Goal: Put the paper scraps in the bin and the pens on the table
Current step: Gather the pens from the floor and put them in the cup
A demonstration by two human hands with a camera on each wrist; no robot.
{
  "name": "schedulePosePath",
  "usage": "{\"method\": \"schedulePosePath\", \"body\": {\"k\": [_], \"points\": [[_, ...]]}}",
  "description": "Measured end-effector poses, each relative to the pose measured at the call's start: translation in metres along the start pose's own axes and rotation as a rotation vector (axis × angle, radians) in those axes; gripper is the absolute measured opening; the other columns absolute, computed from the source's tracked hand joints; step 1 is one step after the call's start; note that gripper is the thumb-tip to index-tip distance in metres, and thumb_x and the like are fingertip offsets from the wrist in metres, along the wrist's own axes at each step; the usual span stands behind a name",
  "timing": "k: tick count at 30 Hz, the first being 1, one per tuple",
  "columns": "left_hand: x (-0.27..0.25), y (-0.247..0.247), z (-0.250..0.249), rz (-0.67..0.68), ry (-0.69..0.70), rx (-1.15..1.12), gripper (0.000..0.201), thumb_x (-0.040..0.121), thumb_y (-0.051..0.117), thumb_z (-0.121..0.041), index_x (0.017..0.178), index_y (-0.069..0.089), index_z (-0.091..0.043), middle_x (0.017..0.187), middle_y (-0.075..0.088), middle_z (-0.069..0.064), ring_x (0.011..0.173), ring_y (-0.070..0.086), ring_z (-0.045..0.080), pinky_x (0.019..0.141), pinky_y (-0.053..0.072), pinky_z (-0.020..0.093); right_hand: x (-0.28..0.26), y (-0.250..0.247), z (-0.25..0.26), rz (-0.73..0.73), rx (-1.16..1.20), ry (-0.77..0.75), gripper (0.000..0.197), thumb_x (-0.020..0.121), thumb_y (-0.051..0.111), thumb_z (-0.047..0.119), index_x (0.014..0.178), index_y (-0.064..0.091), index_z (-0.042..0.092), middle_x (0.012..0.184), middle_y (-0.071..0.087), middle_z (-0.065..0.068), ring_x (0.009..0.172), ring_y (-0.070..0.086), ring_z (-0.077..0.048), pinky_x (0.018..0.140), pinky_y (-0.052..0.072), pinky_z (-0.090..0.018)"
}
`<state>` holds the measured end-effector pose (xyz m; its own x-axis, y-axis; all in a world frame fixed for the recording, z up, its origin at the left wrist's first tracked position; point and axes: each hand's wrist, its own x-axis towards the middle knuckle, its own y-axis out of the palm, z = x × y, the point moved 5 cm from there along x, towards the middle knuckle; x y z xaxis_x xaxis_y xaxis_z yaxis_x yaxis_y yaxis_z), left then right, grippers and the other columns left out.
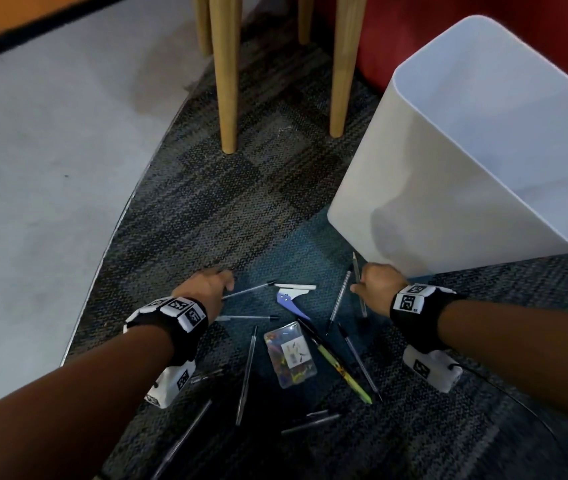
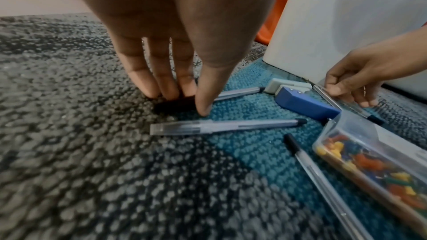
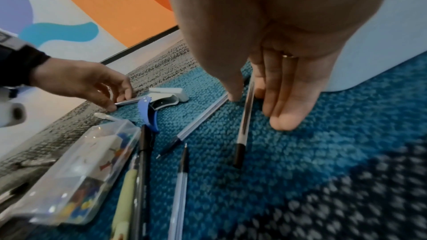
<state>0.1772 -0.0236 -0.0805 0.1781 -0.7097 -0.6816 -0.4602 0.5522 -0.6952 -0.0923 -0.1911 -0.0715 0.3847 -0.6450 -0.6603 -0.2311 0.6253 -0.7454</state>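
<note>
You crouched over a carpet point(image 1: 206, 209) strewn with pens. Your left hand point(image 1: 206, 285) reached down, thumb and fingers point(image 2: 159, 78) pinching the capped end of a clear pen point(image 1: 248, 291) that lay on the floor. Your right hand point(image 1: 377, 284) pinched another clear pen point(image 3: 245, 116), thumb on one side, fingers on the other, beside the white bin point(image 1: 466, 150). Between your hands lay a blue and white staple remover point(image 1: 291, 297) and a clear box of coloured pins point(image 1: 289, 355). More pens lay scattered nearer you, among them a green one point(image 1: 343, 370). Wooden table legs point(image 1: 227, 81) stood beyond.
</note>
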Motion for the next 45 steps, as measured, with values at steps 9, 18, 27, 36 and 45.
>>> {"method": "schedulePosePath", "body": {"k": [9,18,27,36,45], "points": [[-0.02,-0.049,-0.018,-0.17,0.107,-0.438,0.028,0.08,0.063,0.002,0.084,0.059,-0.026,0.077,0.054,-0.008,0.077,0.057,0.015,0.069,0.042,0.016,-0.028,-0.035,0.028,-0.199,0.084,-0.137,0.015,0.093,0.057,0.026,0.088,0.055,0.011,0.089,0.067,-0.011,0.079,0.064,-0.028,0.07,0.052,-0.033],[-0.088,-0.201,-0.072,-0.507,0.406,-0.722,0.026,0.078,0.074,-0.003,0.089,0.065,-0.024,0.082,0.068,0.003,0.068,0.061,0.02,0.073,0.053,0.028,-0.102,-0.158,0.121,-0.408,0.55,-0.464,0.022,0.094,0.063,0.028,0.114,0.056,0.035,0.082,0.067,0.014,0.072,0.064,-0.001,0.069,0.054,-0.02],[-0.16,-0.328,-0.115,-0.727,0.732,-0.718,0.047,0.084,0.065,0.003,0.097,0.059,-0.042,0.093,0.066,-0.009,0.092,0.069,0.012,0.085,0.055,0.031,-0.182,-0.34,0.128,-0.857,0.89,-0.712,0.022,0.087,0.07,0.015,0.1,0.065,0.033,0.081,0.072,0.003,0.075,0.07,-0.014,0.076,0.058,-0.044],[-0.206,-0.462,-0.158,-0.955,0.836,-0.528,0.025,0.084,0.07,-0.006,0.102,0.06,-0.02,0.096,0.068,-0.001,0.079,0.071,0.007,0.078,0.057,0.024,-0.194,-0.531,0.1,-1.329,0.94,-0.698,0.02,0.088,0.068,0.009,0.091,0.057,0.024,0.076,0.072,-0.002,0.073,0.074,-0.018,0.068,0.06,-0.034],[-0.194,-0.559,-0.194,-1.108,0.82,-0.765,0.035,0.078,0.07,0.007,0.084,0.056,-0.024,0.081,0.071,0.005,0.074,0.067,0.018,0.083,0.057,0.045,-0.098,-0.576,0.12,-1.072,0.387,-0.123,0.011,0.084,0.064,0.016,0.092,0.066,0.023,0.099,0.07,-0.005,0.093,0.063,-0.03,0.088,0.046,-0.035]]}}
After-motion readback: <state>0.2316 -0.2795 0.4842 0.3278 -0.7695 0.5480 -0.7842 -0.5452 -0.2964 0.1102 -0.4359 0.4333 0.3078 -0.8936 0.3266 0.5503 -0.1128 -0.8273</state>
